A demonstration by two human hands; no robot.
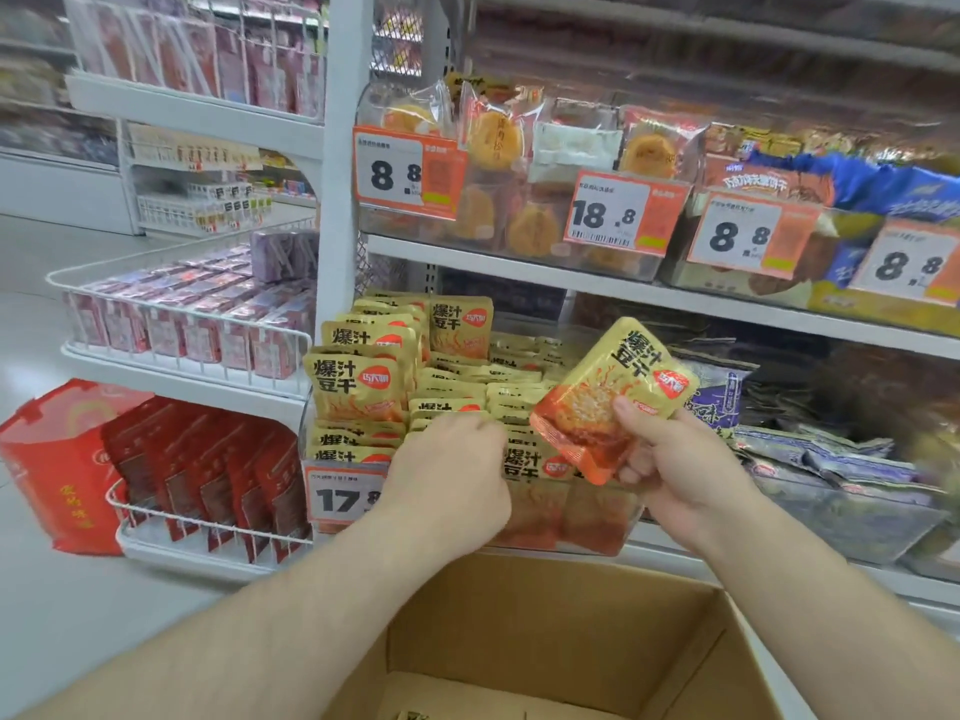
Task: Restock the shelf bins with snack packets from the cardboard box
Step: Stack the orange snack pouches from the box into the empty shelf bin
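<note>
**Both hands at the yellow packet bin, one packet held**

The right hand (670,459) grips a yellow and orange snack packet (610,394), thumb pressed on its front and fingers curled behind, so the packet stands tilted above and just left of the hand. The left hand (452,470) reaches into the clear shelf bin (597,522), palm down, fingers bent over the packets; whether it pinches one cannot be told, since the fingertips are buried among them.

The bin lies directly ahead of both hands, filled with matching yellow packets (358,381), several standing upright beyond and to the left of the left hand, the rest lying flat between the hands. A price tag (343,498) reading 17 hangs on the bin's front, just left of the left wrist.

Below both forearms sits the open cardboard box (561,631), a scrap of one packet showing at its bottom edge. To the right of the right hand lie purple packets (717,402) in the next bin. Far left of the left hand, red packs (208,475) stand in a white wire basket (171,527).
</note>
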